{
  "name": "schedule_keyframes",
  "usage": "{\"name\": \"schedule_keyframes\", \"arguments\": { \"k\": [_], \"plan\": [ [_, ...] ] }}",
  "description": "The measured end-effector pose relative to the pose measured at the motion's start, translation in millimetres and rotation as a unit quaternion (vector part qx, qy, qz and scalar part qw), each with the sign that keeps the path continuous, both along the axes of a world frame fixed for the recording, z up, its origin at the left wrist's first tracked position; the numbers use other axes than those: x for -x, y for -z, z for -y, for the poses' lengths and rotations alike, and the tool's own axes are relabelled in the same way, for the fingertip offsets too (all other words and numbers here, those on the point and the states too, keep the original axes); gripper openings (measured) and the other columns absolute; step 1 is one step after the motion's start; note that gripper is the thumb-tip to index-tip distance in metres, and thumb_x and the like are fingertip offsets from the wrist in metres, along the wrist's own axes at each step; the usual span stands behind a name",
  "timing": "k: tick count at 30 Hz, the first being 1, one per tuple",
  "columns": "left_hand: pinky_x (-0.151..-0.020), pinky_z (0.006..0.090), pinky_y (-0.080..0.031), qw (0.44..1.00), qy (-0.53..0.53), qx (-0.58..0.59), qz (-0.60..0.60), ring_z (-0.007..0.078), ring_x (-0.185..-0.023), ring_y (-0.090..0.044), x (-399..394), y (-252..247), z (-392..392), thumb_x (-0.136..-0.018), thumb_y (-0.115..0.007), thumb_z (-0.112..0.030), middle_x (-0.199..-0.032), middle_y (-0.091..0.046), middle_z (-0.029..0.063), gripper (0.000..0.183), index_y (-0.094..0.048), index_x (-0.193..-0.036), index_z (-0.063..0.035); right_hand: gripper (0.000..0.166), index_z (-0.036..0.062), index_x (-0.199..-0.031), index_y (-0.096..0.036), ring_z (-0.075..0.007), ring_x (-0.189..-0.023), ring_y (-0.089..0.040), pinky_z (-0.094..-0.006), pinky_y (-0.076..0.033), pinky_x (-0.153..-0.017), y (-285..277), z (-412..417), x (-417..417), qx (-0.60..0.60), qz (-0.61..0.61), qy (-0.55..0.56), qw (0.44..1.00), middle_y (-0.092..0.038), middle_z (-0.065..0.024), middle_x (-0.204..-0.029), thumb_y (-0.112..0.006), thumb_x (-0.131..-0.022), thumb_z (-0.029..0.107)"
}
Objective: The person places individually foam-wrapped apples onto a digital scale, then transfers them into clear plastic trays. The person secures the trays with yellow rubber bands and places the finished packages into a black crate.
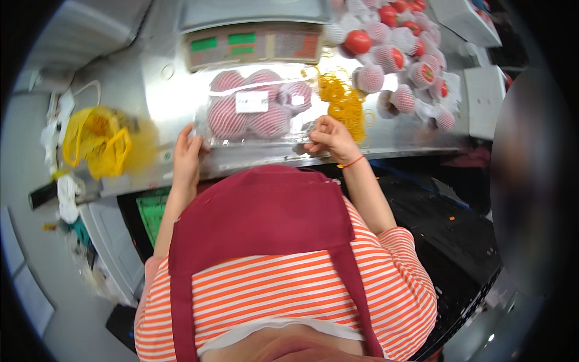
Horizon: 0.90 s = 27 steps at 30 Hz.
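A clear plastic bag [221,141] lies flat on the steel worktop, with several round fruits in pink foam nets [228,118] inside. A white printed label [251,102] sits on its middle, and a smaller white sticker [297,100] shows on the right. My left hand [186,151] is at the bag's lower left corner, its thumb and fingers on the film. With bent fingers, my right hand [332,138] pinches the lower right corner. Just beyond the right hand, a heap of yellow rubber bands [344,106] touches the bag's right side.
A weighing scale [253,47] with green displays stands behind the bag. Tomatoes [358,42], many in foam nets, fill the worktop's [158,104] back right beside white boxes [486,102]. A yellow plastic bag [97,140] sits at left. Black crates [443,217] stand below the edge.
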<state>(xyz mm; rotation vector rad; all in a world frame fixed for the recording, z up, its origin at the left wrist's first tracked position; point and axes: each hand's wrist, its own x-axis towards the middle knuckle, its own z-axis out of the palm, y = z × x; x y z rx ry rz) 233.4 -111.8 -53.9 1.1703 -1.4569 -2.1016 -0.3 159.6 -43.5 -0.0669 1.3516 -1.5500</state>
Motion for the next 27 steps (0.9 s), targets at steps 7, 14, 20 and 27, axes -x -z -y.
{"name": "schedule_keyframes", "arguments": {
  "k": [7,14,20,27],
  "plan": [
    [-0.063,0.0275,-0.047,0.999,0.02,-0.042,-0.005,0.0149,-0.066,-0.056,8,31,86,-0.085,-0.056,-0.005,-0.077,-0.059,0.006,0.04,-0.047,-0.124,-0.0014,0.016,0.0018,-0.087,-0.047,-0.0203,-0.069,-0.066,-0.0272,-0.055,-0.056,-32,43,-26,0.008,-0.028,-0.071,0.997,-0.062,-0.0109,-0.078,-0.062,-0.082,0.002],
    [-0.064,0.0283,-0.048,0.999,0.05,-0.018,0.01,0.0146,-0.066,-0.057,5,27,85,-0.086,-0.053,-0.005,-0.075,-0.059,0.0052,0.036,-0.048,-0.122,-0.0019,0.018,-0.0011,-0.096,-0.059,-0.0079,-0.067,-0.057,-0.0223,-0.046,-0.061,-14,33,4,-0.152,-0.311,-0.087,0.934,-0.063,-0.0034,-0.075,-0.054,-0.088,0.015],
    [-0.071,0.0333,-0.05,0.996,-0.013,-0.086,-0.018,0.0215,-0.082,-0.059,88,-22,49,-0.089,-0.054,-0.016,-0.09,-0.06,0.0116,0.035,-0.049,-0.12,0.0,0.049,0.0022,-0.113,-0.059,-0.0281,-0.105,-0.057,-0.0348,-0.046,-0.09,5,75,54,-0.182,-0.504,-0.011,0.844,-0.056,-0.0188,-0.117,-0.07,-0.076,0.032],
    [-0.053,0.0274,-0.043,0.999,-0.037,-0.016,-0.012,0.0165,-0.064,-0.051,75,23,132,-0.087,-0.058,-0.01,-0.081,-0.055,0.007,0.026,-0.056,-0.112,-0.0015,0.061,0.0001,-0.102,-0.058,-0.0114,-0.056,-0.056,-0.0263,-0.047,-0.047,-16,68,11,-0.091,-0.216,-0.096,0.967,-0.059,-0.0076,-0.068,-0.079,-0.064,0.043]
  ]
}}
